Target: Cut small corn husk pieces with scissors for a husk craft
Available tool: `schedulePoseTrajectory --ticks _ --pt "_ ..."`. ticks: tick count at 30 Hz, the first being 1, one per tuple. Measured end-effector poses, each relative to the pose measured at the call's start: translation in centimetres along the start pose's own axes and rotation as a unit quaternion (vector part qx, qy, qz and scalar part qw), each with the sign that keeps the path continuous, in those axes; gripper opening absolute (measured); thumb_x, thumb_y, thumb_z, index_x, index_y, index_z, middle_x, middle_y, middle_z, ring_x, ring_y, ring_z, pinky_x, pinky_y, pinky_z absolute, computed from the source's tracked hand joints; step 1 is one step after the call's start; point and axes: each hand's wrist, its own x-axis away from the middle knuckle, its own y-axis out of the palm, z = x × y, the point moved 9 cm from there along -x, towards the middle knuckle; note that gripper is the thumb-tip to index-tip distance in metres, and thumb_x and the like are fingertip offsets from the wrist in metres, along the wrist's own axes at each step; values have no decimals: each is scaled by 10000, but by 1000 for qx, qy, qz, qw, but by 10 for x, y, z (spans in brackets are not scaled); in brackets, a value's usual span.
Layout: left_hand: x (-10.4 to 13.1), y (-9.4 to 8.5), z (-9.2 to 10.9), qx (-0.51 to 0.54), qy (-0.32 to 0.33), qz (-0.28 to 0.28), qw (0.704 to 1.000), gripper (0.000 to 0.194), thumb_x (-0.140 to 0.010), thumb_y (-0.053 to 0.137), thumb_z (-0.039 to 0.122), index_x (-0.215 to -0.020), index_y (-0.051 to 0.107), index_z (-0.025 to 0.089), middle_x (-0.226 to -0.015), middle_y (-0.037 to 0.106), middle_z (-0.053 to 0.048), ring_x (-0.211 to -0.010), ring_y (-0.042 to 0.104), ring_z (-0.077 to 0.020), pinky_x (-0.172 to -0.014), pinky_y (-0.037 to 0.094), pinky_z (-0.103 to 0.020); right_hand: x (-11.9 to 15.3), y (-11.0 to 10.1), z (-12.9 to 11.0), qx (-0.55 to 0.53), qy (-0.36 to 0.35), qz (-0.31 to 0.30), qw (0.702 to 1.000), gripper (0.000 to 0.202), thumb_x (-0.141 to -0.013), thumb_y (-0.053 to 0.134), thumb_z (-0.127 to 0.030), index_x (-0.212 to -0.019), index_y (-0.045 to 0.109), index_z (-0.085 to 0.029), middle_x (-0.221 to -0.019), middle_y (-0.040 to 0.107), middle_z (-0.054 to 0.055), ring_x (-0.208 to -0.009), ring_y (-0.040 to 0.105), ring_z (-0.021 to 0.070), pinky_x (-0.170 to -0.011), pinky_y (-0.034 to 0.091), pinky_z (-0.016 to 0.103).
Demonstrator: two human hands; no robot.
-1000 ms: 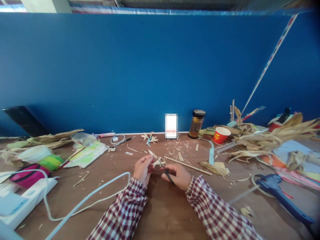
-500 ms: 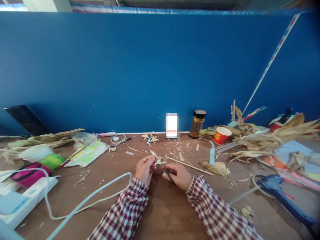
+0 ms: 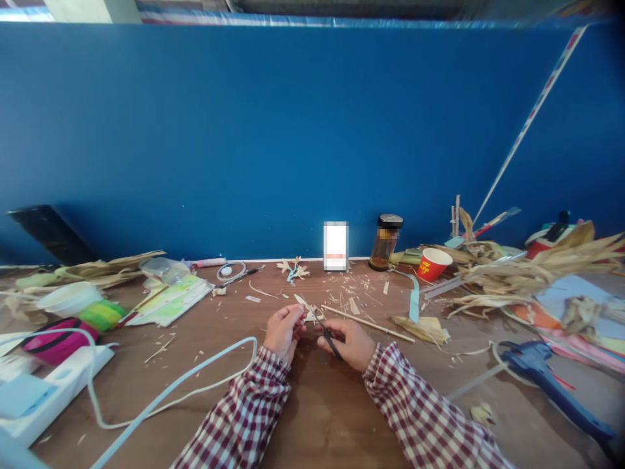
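Observation:
Near the middle of the table, my left hand (image 3: 283,332) is closed in a pinch. Between its thumb and fingertips sits a small pale pointed strip of husk (image 3: 299,299). Facing it, my right hand (image 3: 349,340) grips a pair of scissors (image 3: 332,343) by the dark handles. The blades point up and left, close to the left fingertips; whether they touch the strip I cannot tell. Just beyond the hands lie pale scraps and a thin straw-coloured stick (image 3: 371,322). A small husk figure with blue ties (image 3: 293,269) rests farther back.
A lidded jar (image 3: 385,242) and a red paper cup (image 3: 434,264) stand behind to the right. Dried husks (image 3: 527,273) and a blue glue gun (image 3: 537,365) lie at right. A white cable (image 3: 170,391) loops past a power strip (image 3: 63,384) at left.
Almost nothing differs. Both hands, the strip and the scissors keep nearly the same place.

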Motion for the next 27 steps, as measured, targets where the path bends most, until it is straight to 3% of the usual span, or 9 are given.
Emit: schedulePoseTrajectory --ticks 22,27 --pt "-1 0 1 1 2 -2 1000 182 -577 735 218 -652 616 103 -531 550 21 -406 447 -27 -368 411 -123 -2 0 7 60 1 2 998 341 -754 563 -405 -1023 629 -206 -537 456 -38 -483 409 92 -453 310 201" --pt "-2 1 1 0 2 -9 1000 195 -573 735 235 -641 605 106 -526 543 28 -410 450 -28 -372 407 -120 -3 1 14 22 17 -1 1000 339 -748 571 -390 -1024 624 -201 -523 478 -35 -478 435 102 -461 342 215"
